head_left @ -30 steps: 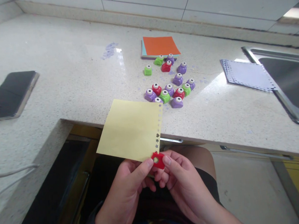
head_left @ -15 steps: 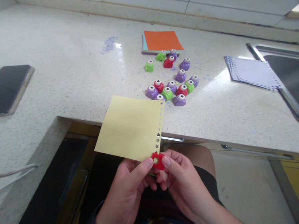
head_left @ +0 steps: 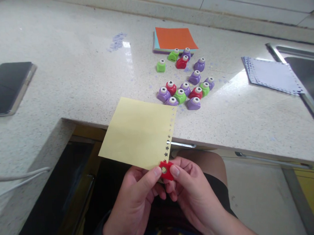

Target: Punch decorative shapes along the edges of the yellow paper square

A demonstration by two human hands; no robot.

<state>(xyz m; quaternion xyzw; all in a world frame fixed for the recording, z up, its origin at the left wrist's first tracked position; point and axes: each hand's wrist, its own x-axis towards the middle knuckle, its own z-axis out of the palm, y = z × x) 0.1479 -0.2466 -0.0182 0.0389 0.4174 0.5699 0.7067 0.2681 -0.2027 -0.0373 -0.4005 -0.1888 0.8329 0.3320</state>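
My left hand (head_left: 141, 190) and my right hand (head_left: 189, 180) meet below the counter edge, both closed on a small red paper punch (head_left: 170, 175). The thumbs press its two sides, and the other fingers curl underneath, partly hidden. A heart-shaped hole shows in the punch's upward face, with yellow behind it. The punch sits at the near right corner of a yellow paper sheet (head_left: 136, 129). Small star and other cut-outs run along the sheet's right edge. The sheet's near edge passes over my left fingers, and its far part reaches over the counter.
Several purple, green and red punches (head_left: 180, 96) stand on the counter (head_left: 78, 76). Behind them lies a coloured paper stack (head_left: 176, 37). Lilac sheets with punched edges (head_left: 274, 74) rest by the sink (head_left: 282, 56). A dark flat case (head_left: 9, 86) lies left, above a white cable (head_left: 23, 174).
The camera view has shifted slightly, so the counter items appear farther right. Both hands keep the red punch at the sheet's corner, with almost no visible movement.
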